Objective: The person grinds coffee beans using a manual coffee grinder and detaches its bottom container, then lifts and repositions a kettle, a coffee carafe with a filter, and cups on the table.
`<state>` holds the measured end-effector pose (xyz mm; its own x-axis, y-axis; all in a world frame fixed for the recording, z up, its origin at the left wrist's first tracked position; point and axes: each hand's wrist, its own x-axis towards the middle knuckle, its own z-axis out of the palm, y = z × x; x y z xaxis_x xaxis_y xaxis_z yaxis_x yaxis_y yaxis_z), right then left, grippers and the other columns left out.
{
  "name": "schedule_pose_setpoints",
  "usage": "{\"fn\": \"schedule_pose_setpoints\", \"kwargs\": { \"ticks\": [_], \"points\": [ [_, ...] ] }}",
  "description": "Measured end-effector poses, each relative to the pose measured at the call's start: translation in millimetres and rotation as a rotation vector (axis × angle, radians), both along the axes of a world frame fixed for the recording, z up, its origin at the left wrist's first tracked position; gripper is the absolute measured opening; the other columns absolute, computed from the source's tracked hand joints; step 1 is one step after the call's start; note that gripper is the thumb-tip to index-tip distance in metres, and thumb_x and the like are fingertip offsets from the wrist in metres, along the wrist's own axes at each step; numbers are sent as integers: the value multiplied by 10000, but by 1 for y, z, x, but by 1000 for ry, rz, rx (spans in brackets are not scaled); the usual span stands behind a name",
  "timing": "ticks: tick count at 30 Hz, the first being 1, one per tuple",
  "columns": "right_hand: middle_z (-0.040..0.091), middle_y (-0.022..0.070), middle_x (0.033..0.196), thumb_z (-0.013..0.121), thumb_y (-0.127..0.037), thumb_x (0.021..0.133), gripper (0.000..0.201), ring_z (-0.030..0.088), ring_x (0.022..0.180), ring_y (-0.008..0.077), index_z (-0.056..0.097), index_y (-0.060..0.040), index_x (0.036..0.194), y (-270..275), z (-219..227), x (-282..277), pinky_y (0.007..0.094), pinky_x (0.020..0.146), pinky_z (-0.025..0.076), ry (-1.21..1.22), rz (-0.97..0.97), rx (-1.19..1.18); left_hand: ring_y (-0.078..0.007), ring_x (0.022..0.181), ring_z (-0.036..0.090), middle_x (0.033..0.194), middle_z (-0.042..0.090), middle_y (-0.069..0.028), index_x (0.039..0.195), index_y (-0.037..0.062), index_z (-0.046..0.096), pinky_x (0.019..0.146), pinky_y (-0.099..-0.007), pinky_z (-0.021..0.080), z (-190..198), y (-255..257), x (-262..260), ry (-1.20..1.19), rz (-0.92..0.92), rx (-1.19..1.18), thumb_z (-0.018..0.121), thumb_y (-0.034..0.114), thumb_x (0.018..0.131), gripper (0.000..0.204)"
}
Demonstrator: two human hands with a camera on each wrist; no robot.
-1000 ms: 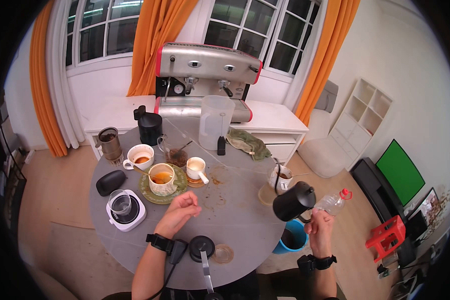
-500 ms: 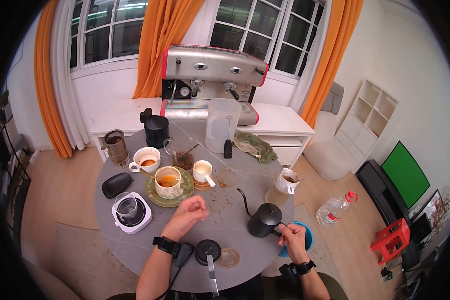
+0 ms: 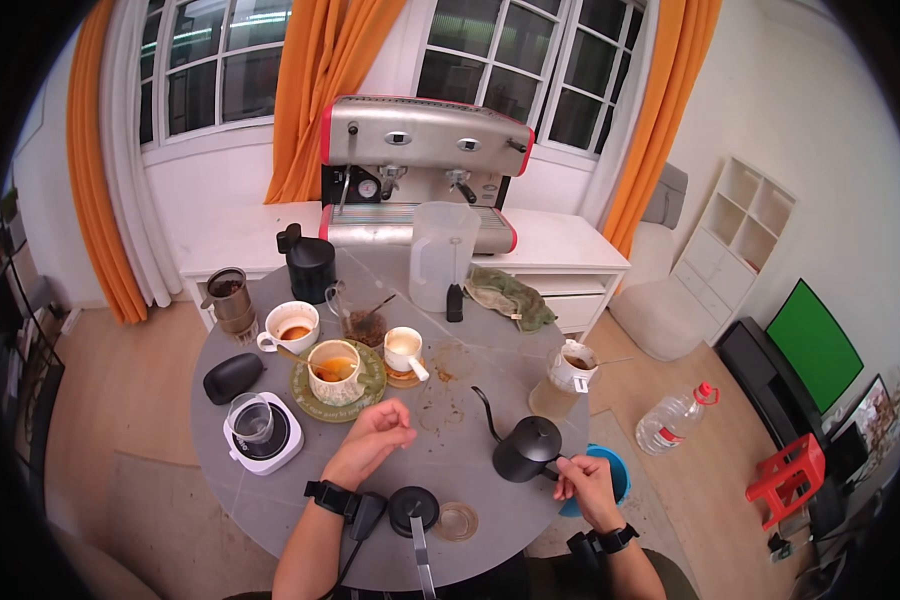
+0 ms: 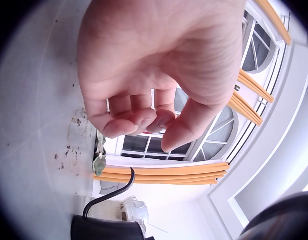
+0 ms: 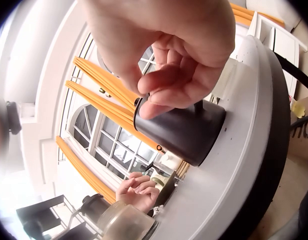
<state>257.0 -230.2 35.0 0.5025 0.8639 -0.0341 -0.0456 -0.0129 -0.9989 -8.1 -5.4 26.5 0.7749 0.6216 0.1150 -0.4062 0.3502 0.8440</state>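
A black gooseneck kettle (image 3: 528, 448) stands near the right edge of the round grey table (image 3: 450, 390), its spout toward the left. My right hand (image 3: 588, 485) grips the kettle's handle, and its curled fingers (image 5: 166, 92) hide much of that handle in the right wrist view. Over the front of the table hovers my left hand (image 3: 372, 445), its fingers loosely curled with nothing in them. Just beyond it is a patterned cup (image 3: 332, 388) of amber liquid with a spoon, set on a green plate (image 3: 315, 403). Behind the kettle, a glass server (image 3: 553, 398) carries a white drip bag (image 3: 573, 366).
A white scale (image 3: 267, 452) with a small glass, a black case (image 3: 234, 378), a white mug (image 3: 292, 327) and a small white pitcher (image 3: 404, 348) occupy the left side. A black tamper-like tool (image 3: 413, 510) lies in front. Below the right edge is a blue bucket (image 3: 610, 470).
My right hand has brought the kettle leftward from beyond the table's right edge and down onto the table. The left hand has hardly moved.
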Motion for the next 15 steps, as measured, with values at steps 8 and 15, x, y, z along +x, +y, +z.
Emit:
{"fn": "schedule_pose_setpoints", "kwargs": {
  "ticks": [8,15],
  "points": [
    [618,44,687,730,-219,835,282,565,594,101,644,2,988,40,5,76,229,537,447,-461,-186,-123,-87,702,530,778,550,19,838,88,518,637,-216,408,-3,0,2,48,-2,32,639,-54,799,191],
    [625,81,1124,875,-57,604,698,580,1070,176,539,15,1211,94,15,92,334,908,485,-233,159,-104,-68,723,554,791,560,27,844,91,526,627,-204,409,-6,1,0,74,12,54,642,-49,791,190]
  ]
}}
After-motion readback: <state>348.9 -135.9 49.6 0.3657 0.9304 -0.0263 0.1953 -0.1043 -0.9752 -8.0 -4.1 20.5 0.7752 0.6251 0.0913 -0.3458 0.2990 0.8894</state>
